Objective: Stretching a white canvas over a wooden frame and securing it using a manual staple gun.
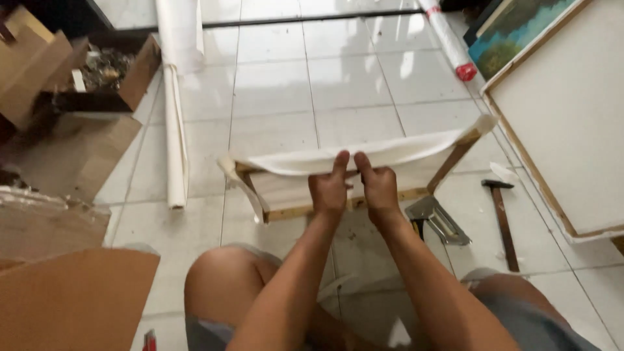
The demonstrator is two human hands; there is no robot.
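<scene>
Both the left hand [329,188] and right hand [379,187] pinch the loose white canvas [364,156], fingers clamped on its edge, over the wooden frame [344,205]; it sags, seemingly not yet fastened.

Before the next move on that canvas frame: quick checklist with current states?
1. Both hands on the cloth: left hand and right hand pinch the white canvas at mid edge: ok.
2. Canvas drawn flat over the wooden frame: sags between corners: not ok.
3. Staple gun close by: on the floor beside the right hand: ok.
4. Hammer close by: ok.
5. Staples already in: cannot tell.
</scene>
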